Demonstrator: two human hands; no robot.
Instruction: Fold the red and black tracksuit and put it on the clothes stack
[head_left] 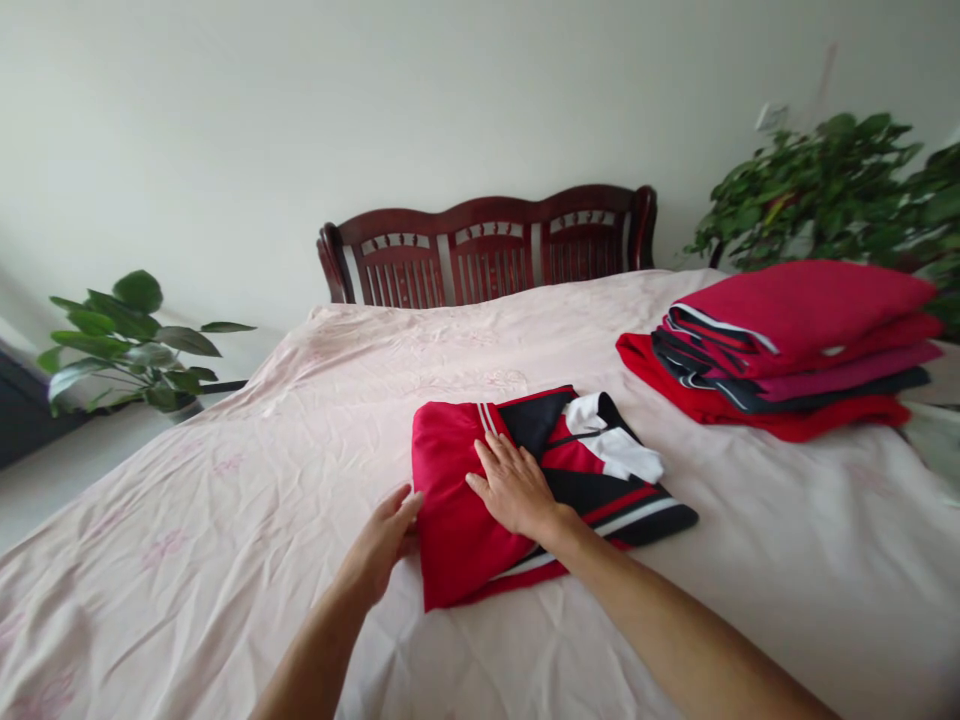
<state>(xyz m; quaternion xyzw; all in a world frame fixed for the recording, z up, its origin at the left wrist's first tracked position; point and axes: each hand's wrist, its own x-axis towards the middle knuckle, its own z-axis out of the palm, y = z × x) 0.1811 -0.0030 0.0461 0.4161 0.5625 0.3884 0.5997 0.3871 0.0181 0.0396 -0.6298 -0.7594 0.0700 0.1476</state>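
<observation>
A red garment [457,520] with black panels, white stripes and a white collar lies partly folded on the bed. My right hand [516,485] rests flat on top of it, fingers spread. At the garment's left edge is my left hand [386,540], its thumb and fingers slightly apart by the cloth; some of its fingers are hidden on the underside. The white collar [619,450] sticks out at the garment's right side, over the black panels.
A stack of folded red, dark and magenta clothes [802,320] sits at the right of the pale bedsheet [225,510]. Beyond the bed stands a dark wooden bench back [487,250]. Leafy plants [825,190] rise at the right, and a potted plant [142,340] is at the left.
</observation>
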